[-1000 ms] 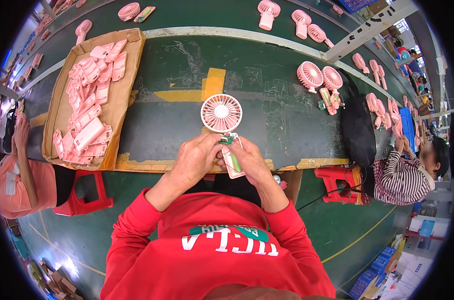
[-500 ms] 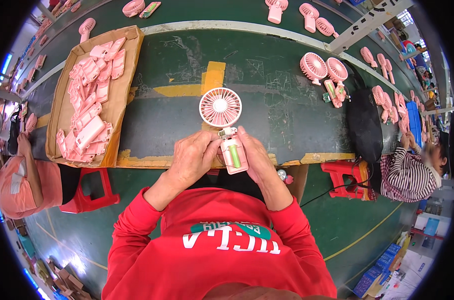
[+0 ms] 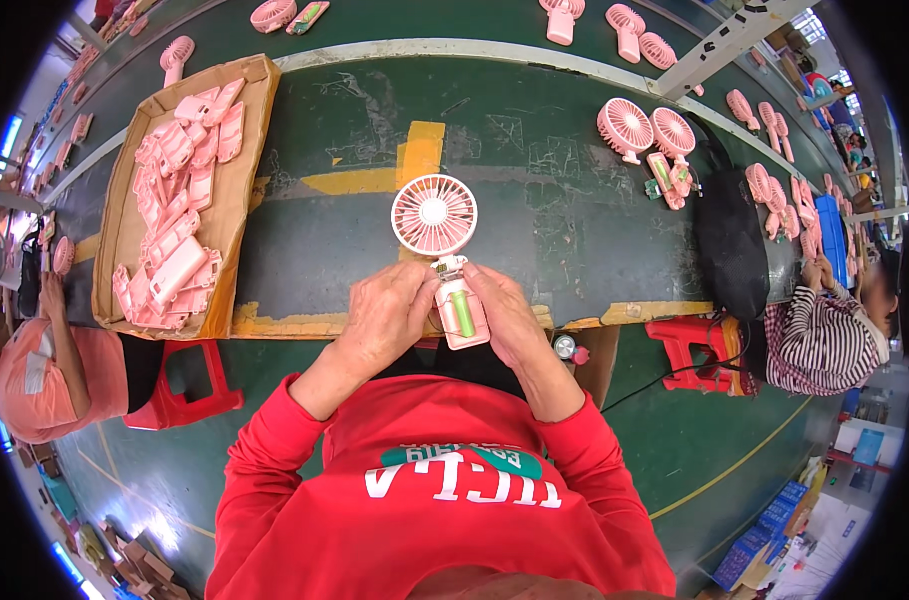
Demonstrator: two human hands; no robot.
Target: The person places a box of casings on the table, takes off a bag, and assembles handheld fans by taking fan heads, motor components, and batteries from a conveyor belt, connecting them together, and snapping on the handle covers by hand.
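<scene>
A pink handheld fan [image 3: 434, 215] is held at the near edge of the workbench, its round grille pointing away from me. Its handle is uncovered, showing a green battery cell [image 3: 461, 313] and a small circuit board near the neck. My left hand [image 3: 382, 312] pinches the left side of the handle by the neck, fingers curled. On the opposite side, my right hand [image 3: 504, 310] grips the handle with the thumb up near the circuit board. The fingertips behind the handle are hidden.
A cardboard tray [image 3: 244, 190] of pink plastic casings sits on the bench at left. Two more pink fans [image 3: 625, 130] with opened handles lie at right, beside a black bag [image 3: 731, 250]. Seated co-workers flank me on both sides, with red stools [image 3: 682, 352] nearby.
The fan and both hands have shifted very slightly to the left. My right thumb and fingers have moved closer to the fan's neck. The grip stays on both sides.
</scene>
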